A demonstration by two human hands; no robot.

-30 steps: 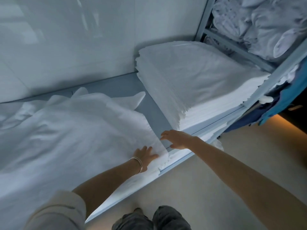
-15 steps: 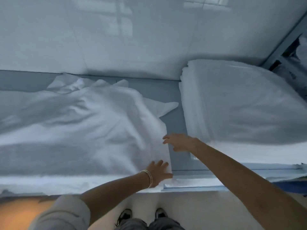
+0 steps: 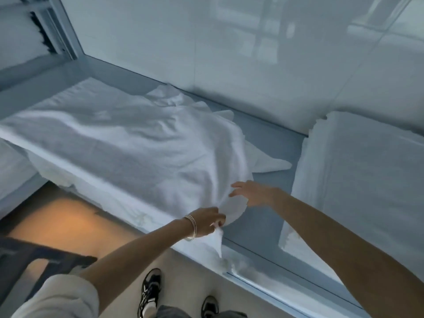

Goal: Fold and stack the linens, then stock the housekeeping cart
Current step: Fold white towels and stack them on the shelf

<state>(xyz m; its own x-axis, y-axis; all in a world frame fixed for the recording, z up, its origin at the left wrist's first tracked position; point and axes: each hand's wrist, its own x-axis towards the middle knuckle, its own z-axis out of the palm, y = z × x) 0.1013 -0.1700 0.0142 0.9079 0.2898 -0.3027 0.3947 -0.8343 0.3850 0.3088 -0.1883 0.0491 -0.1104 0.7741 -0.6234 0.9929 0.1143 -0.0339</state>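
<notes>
Early-to-mid job, by my read. 1 tall stack of folded linens (image 3: 358, 180) sits done on the bench (image 3: 263, 216), just right of the right hand. Left of both hands a loose white sheet (image 3: 128, 148) lies spread & rumpled, front edge hanging off the bench, not folded yet. Left hand (image 3: 207, 222) pinches the sheet's near corner, fingers curled on the cloth. Right hand (image 3: 250, 193) is open, fingers straight, at the sheet edge just beyond; contact unclear. Still to do: fold, add to stack, stock the cart. No cart I can ID for sure.
</notes>
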